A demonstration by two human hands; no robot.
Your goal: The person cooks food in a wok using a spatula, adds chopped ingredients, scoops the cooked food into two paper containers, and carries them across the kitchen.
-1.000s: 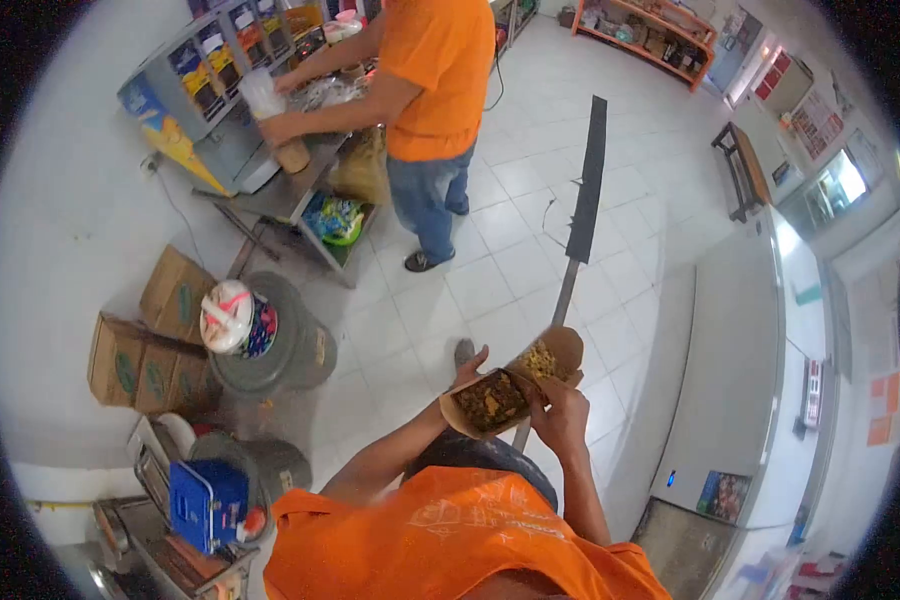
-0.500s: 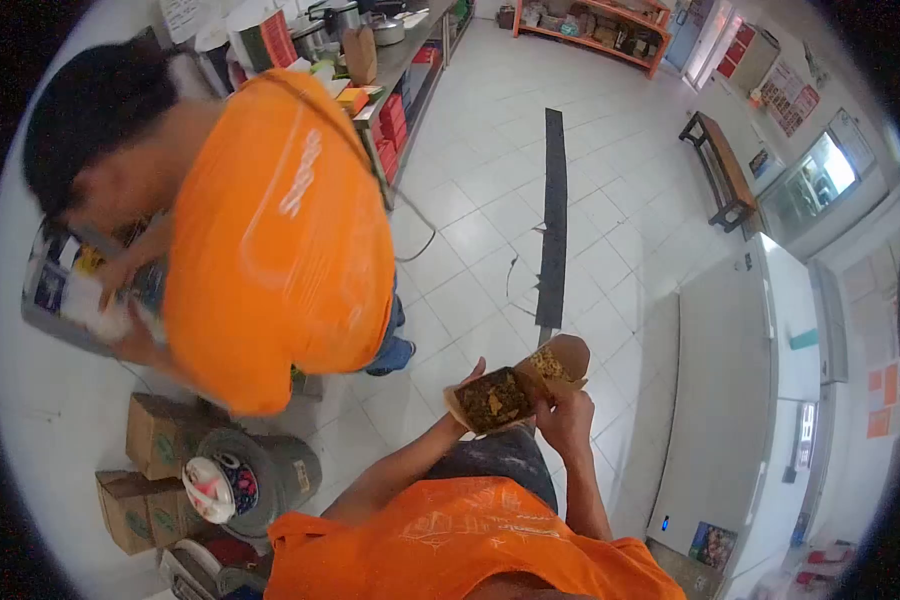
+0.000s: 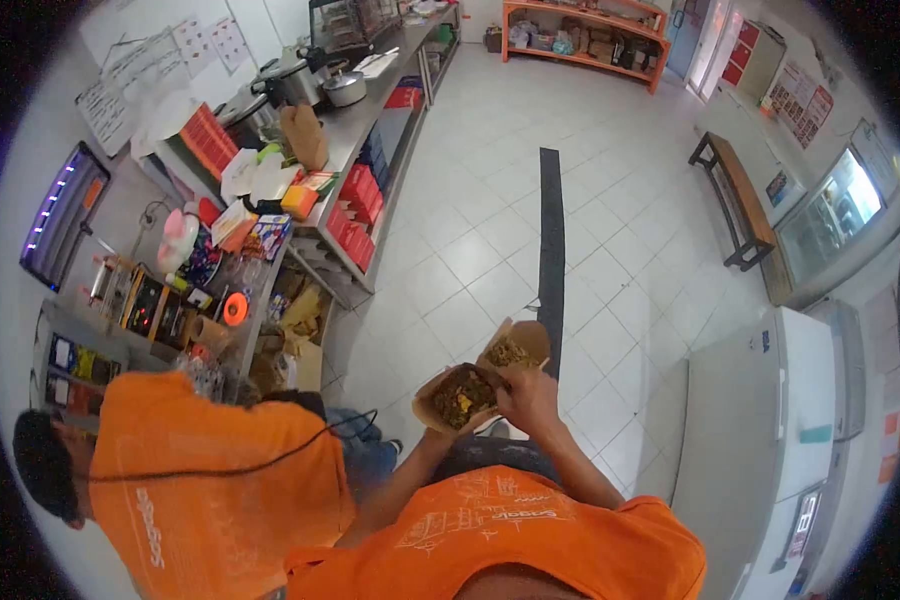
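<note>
Two open brown cardboard food boxes are held close together in front of my body. The left food box (image 3: 453, 398) contains dark brown food with yellow pieces. Touching its upper right side is the other food box (image 3: 516, 345), filled with lighter, crumbly food. My left hand (image 3: 436, 437) supports the left box from below, its fingers mostly hidden under the cardboard. Closed fingers of my right hand (image 3: 526, 397) grip the right box at its near edge, where the two boxes meet.
A co-worker in an orange shirt (image 3: 220, 490) bends close on my left. Beyond stands a cluttered steel counter (image 3: 370, 90) with pots. A black strip (image 3: 550, 240) runs along the tiled floor. To the right are a white freezer (image 3: 740, 410) and a wooden bench (image 3: 735, 190).
My view has turned, showing more of the left counter. Both boxes remain in my hands, shifted slightly left in view. The co-worker now appears lower, nearer my left side.
</note>
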